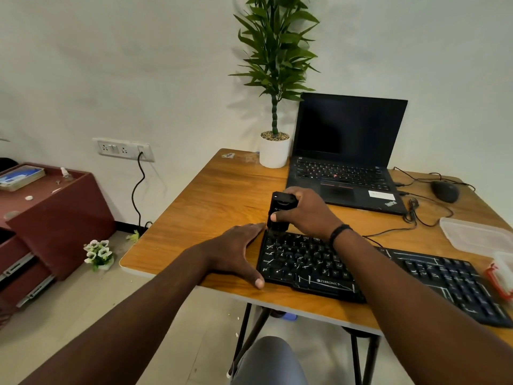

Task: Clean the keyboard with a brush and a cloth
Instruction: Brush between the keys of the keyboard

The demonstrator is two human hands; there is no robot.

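Two hands at work over a black keyboard lying along the bench's six o'clock edge. Left hand flat at the keyboard's nine o'clock end, fingers straight and released, thumb along the near corner, touching the casing. Right hand at the keyboard's eleven o'clock corner, fingers clenched round an upright black brush, thumb pressed on its front, lower end down on the top row of keys. Black band round the right wrist. Pale streaks and specks scattered over the keys. Open black laptop at twelve o'clock, screen dark. White-potted plant at eleven o'clock from the laptop, just beside it. Black mouse at two o'clock, cable trailing across the wood. Clear plastic lid at three o'clock, a red-latched container near it at the frame's edge. Cloth: cannot tell.
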